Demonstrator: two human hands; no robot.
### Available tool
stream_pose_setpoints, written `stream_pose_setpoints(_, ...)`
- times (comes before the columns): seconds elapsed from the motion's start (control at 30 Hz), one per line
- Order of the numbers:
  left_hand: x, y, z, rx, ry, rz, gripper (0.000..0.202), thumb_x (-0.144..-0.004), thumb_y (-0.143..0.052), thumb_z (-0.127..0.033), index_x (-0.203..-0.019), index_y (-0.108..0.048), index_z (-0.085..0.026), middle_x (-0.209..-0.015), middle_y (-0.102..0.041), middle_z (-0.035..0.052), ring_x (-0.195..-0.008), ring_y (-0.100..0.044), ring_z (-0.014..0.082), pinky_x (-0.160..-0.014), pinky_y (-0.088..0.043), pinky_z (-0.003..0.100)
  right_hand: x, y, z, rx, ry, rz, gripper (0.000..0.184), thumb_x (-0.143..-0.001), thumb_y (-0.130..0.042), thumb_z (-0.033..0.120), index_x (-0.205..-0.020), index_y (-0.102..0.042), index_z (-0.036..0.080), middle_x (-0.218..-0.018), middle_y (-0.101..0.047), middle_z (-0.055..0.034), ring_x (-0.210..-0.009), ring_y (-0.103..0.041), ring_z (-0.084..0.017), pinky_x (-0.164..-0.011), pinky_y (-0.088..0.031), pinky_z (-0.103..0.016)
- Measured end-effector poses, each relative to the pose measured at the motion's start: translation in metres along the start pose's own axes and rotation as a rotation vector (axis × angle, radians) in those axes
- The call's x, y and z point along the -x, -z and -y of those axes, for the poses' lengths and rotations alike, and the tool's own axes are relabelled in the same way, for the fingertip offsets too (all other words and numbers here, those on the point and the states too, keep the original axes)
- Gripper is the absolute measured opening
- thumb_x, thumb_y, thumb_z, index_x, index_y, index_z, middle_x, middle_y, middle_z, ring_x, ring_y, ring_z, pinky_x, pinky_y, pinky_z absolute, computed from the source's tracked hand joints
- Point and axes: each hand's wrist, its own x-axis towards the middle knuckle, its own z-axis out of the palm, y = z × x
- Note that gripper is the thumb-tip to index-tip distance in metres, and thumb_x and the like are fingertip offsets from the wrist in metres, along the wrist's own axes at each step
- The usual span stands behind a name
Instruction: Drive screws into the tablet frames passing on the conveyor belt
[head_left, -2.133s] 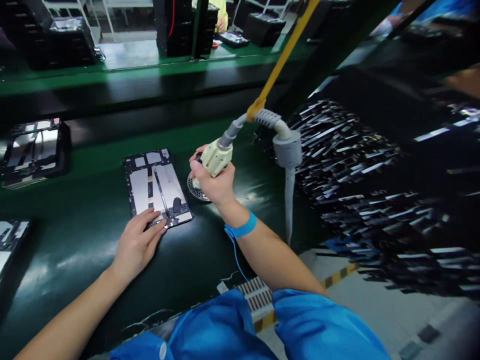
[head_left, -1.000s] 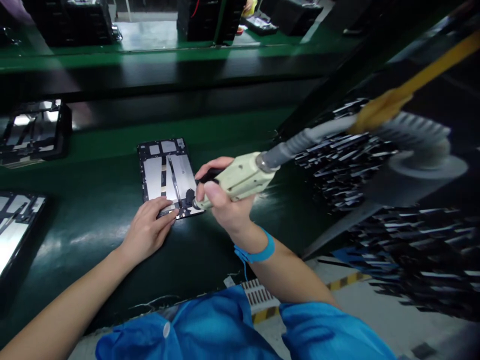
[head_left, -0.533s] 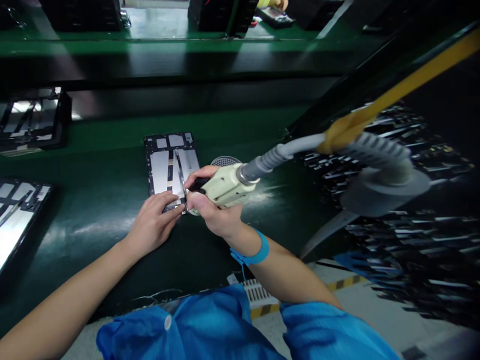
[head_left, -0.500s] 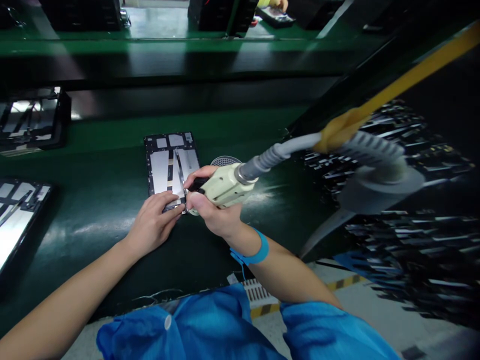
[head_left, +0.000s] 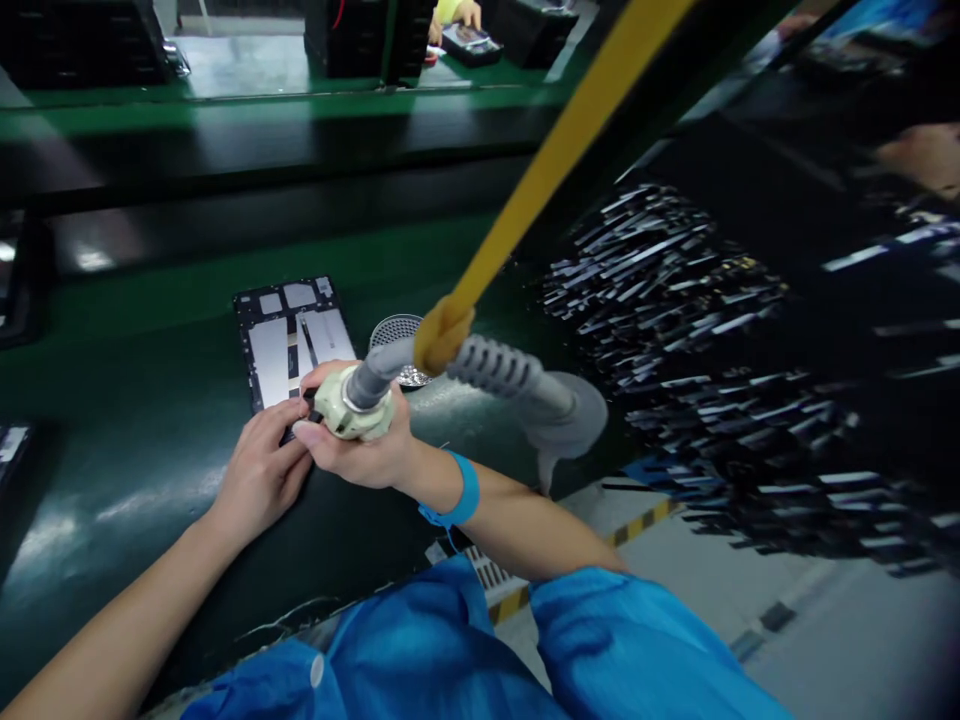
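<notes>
Hold the pale-green plastic corded tool (head_left: 358, 408) steady, with right fingers (head_left: 319, 442) wrapped around it; brace the flat, black-rimmed, silver-panelled rectangular device (head_left: 268, 345), mostly beyond the left fingers (head_left: 279, 417), bent at its near edge; cannot tell whether pinching. Press evenly, without sliding.
</notes>
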Motion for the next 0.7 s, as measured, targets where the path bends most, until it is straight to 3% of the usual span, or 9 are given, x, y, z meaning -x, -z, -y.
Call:
stream_pose_setpoints(0.13,-0.003,0.001,-0.003,-0.018,0.018,0.034,0.033,-0.095,-0.061,-0.015,-0.126,-0.067,-0.023,-0.133,-0.062,0.0135,-0.129,-0.057,0.0309,-0.101,-0.051,0.05,-0.016,0.028,0.002,-0.056,0.1,-0.146,0.02,-0.084,-0.072,0.039,-0.096,-0.063,0.025,-0.089,-0.069,-0.0015,-0.067,-0.066,-0.015,-0.064,-0.061,-0.034)
stream_pose_setpoints(0.23,-0.005,0.002,-0.006,-0.033,0.021,0.025,0.032,-0.096,-0.061,-0.016,-0.127,-0.066,-0.023,-0.132,-0.062,0.013,-0.129,-0.057,0.0309,-0.102,-0.05,0.051,-0.029,0.058,-0.011,-0.035,0.096,-0.375,0.021,-0.088,-0.069,0.037,-0.103,-0.061,0.026,-0.093,-0.067,0.0007,-0.055,-0.061,-0.01,-0.053,-0.055,-0.028)
stream_pose_setpoints(0.3,-0.005,0.002,-0.007,-0.035,0.027,0.029,0.032,-0.096,-0.06,-0.016,-0.127,-0.065,-0.023,-0.132,-0.063,0.0129,-0.129,-0.056,0.031,-0.102,-0.051,0.052,-0.034,0.074,-0.024,0.037,0.059,-0.451,0.022,-0.088,-0.069,0.038,-0.104,-0.06,0.026,-0.089,-0.066,0.0018,-0.053,-0.06,-0.009,-0.053,-0.054,-0.028)
stream_pose_setpoints(0.43,-0.005,0.003,-0.008,-0.038,0.037,0.042,0.034,-0.097,-0.06,-0.016,-0.129,-0.064,-0.024,-0.133,-0.063,0.0129,-0.13,-0.056,0.0311,-0.103,-0.051,0.053,-0.035,0.087,-0.044,0.137,0.008,-0.478,0.024,-0.085,-0.07,0.037,-0.102,-0.061,0.023,-0.085,-0.067,0.0012,-0.056,-0.061,-0.011,-0.06,-0.057,-0.031)
stream_pose_setpoints(0.7,-0.004,0.002,-0.006,-0.047,0.022,0.041,0.035,-0.096,-0.061,-0.014,-0.129,-0.064,-0.023,-0.132,-0.063,0.0126,-0.131,-0.056,0.0308,-0.103,-0.05,0.052,-0.034,0.087,-0.052,0.193,-0.029,-0.5,0.028,-0.081,-0.071,0.041,-0.102,-0.063,0.023,-0.08,-0.066,0.0007,-0.063,-0.064,-0.014,-0.066,-0.058,-0.034)
